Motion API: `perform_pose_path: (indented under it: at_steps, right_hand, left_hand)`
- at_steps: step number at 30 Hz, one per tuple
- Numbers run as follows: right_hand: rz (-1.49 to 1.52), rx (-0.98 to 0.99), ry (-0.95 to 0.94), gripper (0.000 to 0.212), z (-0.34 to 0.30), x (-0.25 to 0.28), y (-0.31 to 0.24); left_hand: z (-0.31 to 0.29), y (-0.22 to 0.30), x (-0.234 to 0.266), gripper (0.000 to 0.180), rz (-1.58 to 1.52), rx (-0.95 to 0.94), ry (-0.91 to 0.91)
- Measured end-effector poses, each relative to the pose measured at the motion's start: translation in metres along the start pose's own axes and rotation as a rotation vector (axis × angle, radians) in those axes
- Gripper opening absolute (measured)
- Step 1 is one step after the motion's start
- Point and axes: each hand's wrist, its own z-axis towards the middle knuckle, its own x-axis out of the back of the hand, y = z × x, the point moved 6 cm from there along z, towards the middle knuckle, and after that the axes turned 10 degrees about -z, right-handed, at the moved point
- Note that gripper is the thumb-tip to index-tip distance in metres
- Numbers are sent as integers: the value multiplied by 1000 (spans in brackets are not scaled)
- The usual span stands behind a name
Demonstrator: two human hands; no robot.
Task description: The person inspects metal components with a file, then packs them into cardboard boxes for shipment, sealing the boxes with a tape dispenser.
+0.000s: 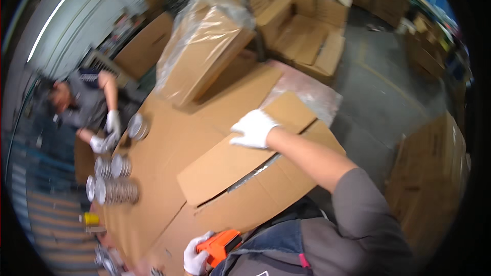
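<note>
A cardboard box [266,189] lies in front of me with its long top flaps folded inward. A dark, narrow gap runs between the flaps, and something shiny like clear plastic shows in it. My right hand [254,129], in a white glove, rests on the far flap with its fingers apart. Low in the view, close to my body, my left hand [196,256], gloved too, is closed around an orange tape dispenser [220,246] with a black part. The dispenser is apart from the box.
Stacks of round metal discs [117,192] stand on the cardboard-covered table [169,158] at left. A co-worker [92,102] handles discs beyond them. A plastic-wrapped carton [207,46] leans at the back; an open carton [302,36] stands behind. Another carton [427,174] is at right.
</note>
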Motion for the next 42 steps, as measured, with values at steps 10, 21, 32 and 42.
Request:
perform_pose_path:
  at_steps: [10, 21, 32, 42]
  right_hand:
    - [-41, -31, 118, 41, 7, -2, -3]
    - [-91, -94, 114, 40, 1, -6, -4]
    - [985, -210, 309, 56, -28, 6, -7]
    - [1682, -197, -228, 37, -72, -9, -59]
  left_hand:
    - [-20, 73, -95, 33, -440, 112, 129]
    - [76, 111, -96, 20, 32, -313, 373]
    - [109, 69, -97, 28, -190, -439, 260]
    - [117, 76, -111, 34, 45, -495, 233]
